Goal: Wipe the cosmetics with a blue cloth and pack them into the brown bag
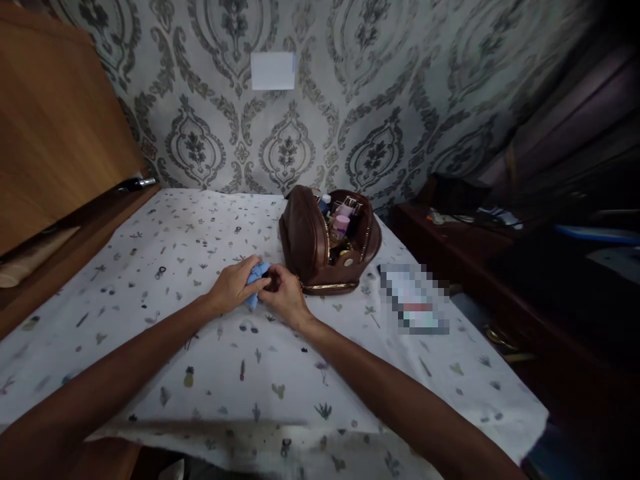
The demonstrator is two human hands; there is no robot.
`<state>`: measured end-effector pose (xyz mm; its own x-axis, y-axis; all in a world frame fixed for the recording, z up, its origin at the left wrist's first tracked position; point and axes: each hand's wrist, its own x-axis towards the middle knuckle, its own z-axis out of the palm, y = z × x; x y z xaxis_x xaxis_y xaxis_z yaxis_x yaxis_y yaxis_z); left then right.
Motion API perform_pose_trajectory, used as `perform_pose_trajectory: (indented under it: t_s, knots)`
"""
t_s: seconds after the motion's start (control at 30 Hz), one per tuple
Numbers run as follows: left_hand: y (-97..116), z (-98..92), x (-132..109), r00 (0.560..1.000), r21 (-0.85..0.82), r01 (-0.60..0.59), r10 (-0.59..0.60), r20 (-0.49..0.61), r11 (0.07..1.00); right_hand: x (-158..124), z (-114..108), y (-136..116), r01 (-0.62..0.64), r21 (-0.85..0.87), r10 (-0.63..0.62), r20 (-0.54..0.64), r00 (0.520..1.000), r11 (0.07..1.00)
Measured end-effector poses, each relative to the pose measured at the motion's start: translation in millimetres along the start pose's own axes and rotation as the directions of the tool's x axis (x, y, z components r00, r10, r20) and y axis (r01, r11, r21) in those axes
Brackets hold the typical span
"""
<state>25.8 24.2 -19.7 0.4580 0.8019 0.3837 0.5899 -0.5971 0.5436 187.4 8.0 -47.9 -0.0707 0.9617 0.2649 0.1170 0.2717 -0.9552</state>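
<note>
My left hand is closed round a crumpled light blue cloth above the middle of the table. Close against it, my right hand has its fingers curled round a small dark object, mostly hidden by the fingers and the cloth. Its kind cannot be made out. Just beyond my right hand stands a brown leather cosmetic bag, unzipped at the top. Inside it show several small bottles and a pink-capped container.
A white patterned cloth covers the table. Right of the bag lies a blurred-out flat rectangular item. A wooden panel borders the left side, and a dark reddish cabinet stands at the right. Patterned wallpaper rises behind.
</note>
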Motion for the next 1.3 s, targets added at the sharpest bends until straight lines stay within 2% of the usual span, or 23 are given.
perform_pose_trajectory:
  t_s: [0.1,0.3,0.47,0.53,0.6,0.73,0.83,1.1,1.3]
  knots:
    - [-1.3,-2.4,1.7,0.999,-0.038,0.027,-0.026,0.026,0.999,-2.4,-0.6,-0.9,0.062,-0.081,-0.060,0.027,0.998,0.995]
    - [0.7,-5.0,6.9,0.996,-0.280,0.091,-0.094,0.004,0.956,-5.6,-0.7,-6.6,0.171,-0.156,-0.164,0.059,0.985,0.973]
    - [-3.5,-1.2,9.8,0.980,-0.449,0.158,-0.194,-0.035,0.880,-7.9,-1.8,-5.3,0.119,-0.130,-0.115,0.039,0.993,0.984]
    - [-5.6,-1.4,10.1,0.973,-0.459,0.156,-0.216,-0.081,0.875,-8.0,-2.3,-6.0,0.090,-0.159,-0.087,0.026,0.996,0.983]
    - [-5.7,-3.1,9.7,0.978,-0.442,0.113,-0.178,-0.108,0.890,-7.7,-2.8,-8.2,0.099,-0.169,-0.098,0.014,0.995,0.981]
    - [0.7,-6.3,7.0,1.000,-0.354,0.015,-0.009,0.017,0.935,-7.1,-3.4,-13.8,0.101,-0.165,-0.107,-0.025,0.994,0.981]
    - [6.5,-6.3,5.3,0.998,-0.318,0.053,-0.039,0.049,0.947,-7.2,-3.3,-14.1,0.039,-0.173,-0.045,-0.035,0.998,0.984]
    - [2.9,-2.7,8.7,0.979,-0.446,0.156,-0.197,-0.048,0.881,-4.0,-1.0,-1.6,0.044,0.037,-0.047,0.064,0.997,0.998]
    - [-7.3,1.4,11.0,0.958,-0.556,0.192,-0.278,-0.074,0.808,-4.1,-1.1,-10.6,-0.002,0.137,-0.011,0.091,0.996,0.991]
